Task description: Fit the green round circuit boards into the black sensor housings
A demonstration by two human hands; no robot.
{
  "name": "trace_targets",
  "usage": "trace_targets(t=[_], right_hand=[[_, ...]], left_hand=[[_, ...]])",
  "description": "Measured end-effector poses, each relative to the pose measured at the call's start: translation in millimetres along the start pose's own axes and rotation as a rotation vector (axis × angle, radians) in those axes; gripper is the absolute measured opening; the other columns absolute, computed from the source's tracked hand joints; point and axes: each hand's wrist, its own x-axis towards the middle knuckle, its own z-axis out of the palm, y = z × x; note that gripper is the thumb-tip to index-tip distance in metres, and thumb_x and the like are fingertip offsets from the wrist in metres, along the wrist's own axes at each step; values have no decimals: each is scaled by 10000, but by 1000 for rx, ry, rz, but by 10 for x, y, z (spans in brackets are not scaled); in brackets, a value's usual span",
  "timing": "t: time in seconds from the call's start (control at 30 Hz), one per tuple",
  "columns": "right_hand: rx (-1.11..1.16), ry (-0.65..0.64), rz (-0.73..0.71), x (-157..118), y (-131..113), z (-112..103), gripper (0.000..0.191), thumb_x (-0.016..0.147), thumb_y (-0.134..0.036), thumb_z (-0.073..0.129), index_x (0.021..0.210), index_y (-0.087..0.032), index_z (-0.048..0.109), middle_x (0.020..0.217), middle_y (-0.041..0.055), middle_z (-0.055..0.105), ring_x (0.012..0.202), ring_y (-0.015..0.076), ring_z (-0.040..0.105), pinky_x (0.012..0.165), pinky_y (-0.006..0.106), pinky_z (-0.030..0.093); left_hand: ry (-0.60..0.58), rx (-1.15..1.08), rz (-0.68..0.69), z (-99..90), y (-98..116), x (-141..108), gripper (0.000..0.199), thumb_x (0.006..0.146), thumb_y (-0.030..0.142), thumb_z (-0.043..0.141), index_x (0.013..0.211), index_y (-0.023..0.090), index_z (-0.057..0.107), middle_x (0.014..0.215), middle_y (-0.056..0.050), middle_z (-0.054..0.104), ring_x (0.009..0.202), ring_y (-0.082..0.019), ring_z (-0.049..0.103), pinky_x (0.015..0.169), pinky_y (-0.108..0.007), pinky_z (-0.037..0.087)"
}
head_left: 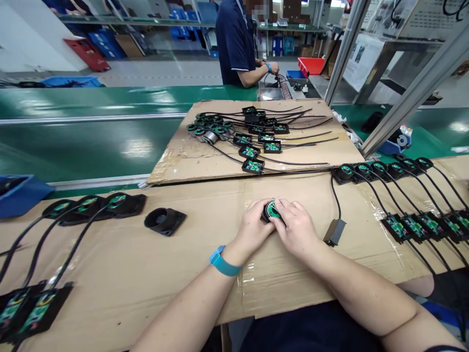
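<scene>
My left hand point(253, 222) wraps round a small round part with a green circuit board point(271, 210) on its top face, set in a dark rim. From the other side my right hand point(296, 222) closes on the same part, its fingers over the edge of the board. Much of the part is hidden by my fingers. An empty black round housing with a square flange point(164, 221) lies on the cardboard to the left. Nearest my right hand rests a ribbed black box point(334, 231) with a black cable running up from it.
Black housings point(88, 206) with boards and cables lie left; a similar row point(381, 171) stands right, wired to open boxes point(414, 227). Ahead, a raised cardboard sheet point(183, 161) carries several wired boards point(252, 166). A metal post point(399, 93) rises at right. A co-worker point(236, 44) stands beyond.
</scene>
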Motion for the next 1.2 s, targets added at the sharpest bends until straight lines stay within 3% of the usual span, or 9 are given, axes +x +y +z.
trace_targets(t=[0.17, 0.27, 0.4, 0.57, 0.7, 0.8, 0.97, 1.1, 1.2], right_hand=[[82, -105, -73, 54, 26, -18, 359, 1001, -241, 571, 1326, -107, 643, 1308, 175, 681, 1122, 279, 634, 988, 465, 522], [28, -129, 10, 43, -19, -60, 356, 987, -235, 599, 1312, -99, 647, 1285, 182, 688, 1097, 296, 625, 939, 477, 518], [4, -119, 71, 33, -62, -81, 376, 977, -202, 605, 1333, -83, 627, 1322, 189, 668, 1104, 303, 605, 939, 479, 503], [83, -234, 31, 80, -36, -168, 352, 952, -205, 652, 1297, -137, 659, 1258, 129, 696, 1086, 270, 574, 988, 449, 495], [-23, -257, 136, 60, -91, -218, 515, 908, -398, 728, 1344, -136, 651, 1465, 217, 536, 1210, 357, 517, 1002, 530, 478], [-58, -332, 151, 59, -101, -232, 532, 947, -415, 670, 1406, -153, 613, 1548, 233, 441, 1289, 378, 479, 1030, 556, 457], [-15, -453, 132, 146, -14, -229, 459, 989, -366, 609, 1385, -135, 623, 1394, 202, 598, 1205, 330, 554, 1014, 496, 477], [90, -381, 100, 139, 90, -184, 432, 922, -253, 697, 1331, -127, 637, 1336, 192, 643, 1181, 305, 611, 1022, 476, 489], [195, -313, 154, 69, 146, -212, 398, 876, -123, 699, 1269, -131, 637, 1193, 142, 714, 1062, 251, 681, 933, 388, 539]], left_hand=[[5, -55, -115, -6, 5, -28, 468, 759, 160, 718, 1217, 203, 627, 1167, -78, 710, 1078, -245, 668, 984, -418, 537], [-30, -109, -189, 32, -1, -55, 467, 742, 171, 730, 1197, 201, 629, 1165, -80, 712, 1063, -243, 678, 973, -409, 547], [16, -107, -194, 75, -58, -78, 471, 765, 159, 705, 1226, 209, 625, 1200, -89, 700, 1111, -247, 668, 1025, -436, 523], [-86, -245, -215, 45, -54, -48, 480, 746, 188, 750, 1207, 198, 616, 1207, -95, 698, 1136, -248, 661, 1041, -430, 513], [-37, -233, -219, 48, -11, -50, 514, 695, 144, 764, 1185, 203, 620, 1194, -90, 697, 1125, -258, 657, 1034, -442, 513], [-20, -189, -248, 50, -21, -50, 513, 683, 135, 779, 1170, 203, 633, 1187, -90, 703, 1115, -266, 660, 1030, -454, 512], [-94, -149, -234, 0, -69, 7, 512, 703, 233, 845, 1171, 200, 639, 1179, -99, 719, 1099, -271, 668, 1011, -456, 522], [-125, -127, -180, -36, -72, 43, 529, 718, 309, 872, 1177, 201, 631, 1159, -91, 723, 1071, -261, 675, 983, -443, 535], [-128, -106, -129, -37, -45, 38, 497, 770, 328, 845, 1197, 209, 621, 1164, -86, 718, 1071, -253, 681, 975, -429, 542]])
